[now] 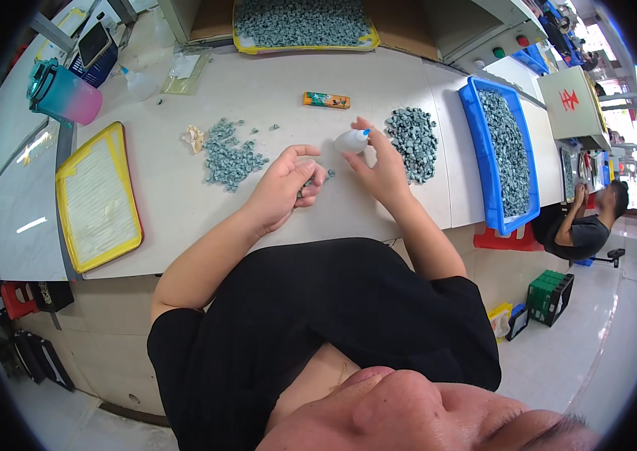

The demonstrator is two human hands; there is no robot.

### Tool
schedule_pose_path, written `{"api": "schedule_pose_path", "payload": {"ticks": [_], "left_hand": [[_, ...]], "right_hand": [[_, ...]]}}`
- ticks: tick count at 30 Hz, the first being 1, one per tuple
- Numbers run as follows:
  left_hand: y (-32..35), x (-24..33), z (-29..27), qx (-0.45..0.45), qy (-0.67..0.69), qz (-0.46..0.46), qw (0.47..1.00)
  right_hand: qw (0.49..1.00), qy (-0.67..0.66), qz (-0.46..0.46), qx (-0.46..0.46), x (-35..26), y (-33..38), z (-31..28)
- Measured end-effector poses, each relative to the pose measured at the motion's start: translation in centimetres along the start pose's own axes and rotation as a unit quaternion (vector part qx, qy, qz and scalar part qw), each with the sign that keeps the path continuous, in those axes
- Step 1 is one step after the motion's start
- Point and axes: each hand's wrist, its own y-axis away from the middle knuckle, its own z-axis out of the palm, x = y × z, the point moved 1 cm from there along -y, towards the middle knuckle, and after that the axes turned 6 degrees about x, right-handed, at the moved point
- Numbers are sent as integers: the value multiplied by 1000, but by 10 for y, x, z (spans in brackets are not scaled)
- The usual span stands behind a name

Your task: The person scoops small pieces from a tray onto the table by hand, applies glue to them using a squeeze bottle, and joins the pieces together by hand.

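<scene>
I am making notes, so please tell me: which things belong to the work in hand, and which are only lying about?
Likely in the work:
white squeeze bottle, in the right hand
left pile of small pieces
right pile of small pieces
blue tray of pieces

Probably just lying about:
drinking bottle
orange packet
blue basket

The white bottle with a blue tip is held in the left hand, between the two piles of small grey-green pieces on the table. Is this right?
Not quite: the head view shows the white bottle in the right hand, not the left. The rest is correct.
</scene>
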Motion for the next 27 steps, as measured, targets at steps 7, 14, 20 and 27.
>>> {"api": "schedule_pose_path", "payload": {"ticks": [7,14,20,27], "left_hand": [[-3,1,-8,-98,75,-10,992],[-2,0,-4,-49,126,0,991],[-10,-6,-15,-73,159,-15,984],[-13,-8,-16,-29,163,-17,986]], "right_hand": [[993,-102,48,-32,-6,4,-1],[997,-32,-76,3,-23,-1,-20],[986,60,-154,21,-20,-5,-29],[965,162,-197,62,-29,-8,-34]]}}
